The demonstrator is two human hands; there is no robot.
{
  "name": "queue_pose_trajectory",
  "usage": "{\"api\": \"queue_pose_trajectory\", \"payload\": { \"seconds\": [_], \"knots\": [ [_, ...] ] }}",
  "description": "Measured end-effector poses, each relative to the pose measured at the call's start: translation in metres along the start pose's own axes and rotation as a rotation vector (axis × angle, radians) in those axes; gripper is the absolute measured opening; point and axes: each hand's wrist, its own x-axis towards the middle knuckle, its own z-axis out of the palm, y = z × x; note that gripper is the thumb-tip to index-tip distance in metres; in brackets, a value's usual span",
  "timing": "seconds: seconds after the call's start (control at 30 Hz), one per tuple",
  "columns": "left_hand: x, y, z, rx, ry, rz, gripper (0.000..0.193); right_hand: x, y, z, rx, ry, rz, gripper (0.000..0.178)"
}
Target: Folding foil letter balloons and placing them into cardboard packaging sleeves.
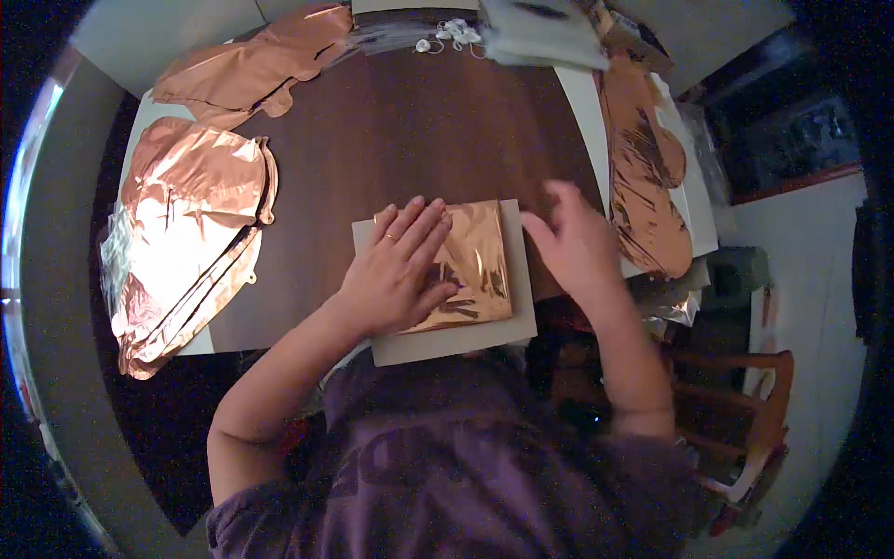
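Observation:
A shiny rose-gold foil sheet folded into a square, probably a flat foil balloon (484,252), lies on a pale square card (520,307) at the table's near edge. My left hand (400,265) rests flat across the left part of the foil, fingers stretched out, a ring on one of them. Beneath that palm the foil is hidden. Just right of the card hovers my right hand (577,233), its thumb and fingers apart and nothing between them. It does not touch the foil.
Uninflated rose-gold foil balloons (200,177) are piled on the left side of the brown table (424,130). More foil (265,61) lies at the far left, and another piece (643,168) at the right. White string (456,35) and clear plastic bags (540,33) sit at the back. A wooden chair (778,391) stands right.

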Motion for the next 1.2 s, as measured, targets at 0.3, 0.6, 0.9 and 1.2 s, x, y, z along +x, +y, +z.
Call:
{"api": "queue_pose_trajectory", "payload": {
  "seconds": [0.3, 0.6, 0.9, 1.2],
  "knots": [
    [0.004, 0.007, -0.004, 0.015, -0.017, 0.002, 0.077, -0.123, 0.032, 0.017, 1.116, -0.435, 0.730, 0.026],
    [0.011, -0.005, -0.026, -0.207, 0.031, -0.072, 0.049, -0.125, -0.001, 0.035, 1.090, -0.213, 0.698, 0.026],
    [0.044, -0.024, -0.059, -0.514, -0.220, -0.318, 0.030, -0.122, -0.005, 0.031, 1.000, -0.200, 0.579, 0.021],
    [0.059, -0.044, -0.050, -0.703, -0.349, -0.414, 0.026, -0.115, -0.013, 0.026, 1.010, -0.117, 0.559, 0.018]
  ]
}}
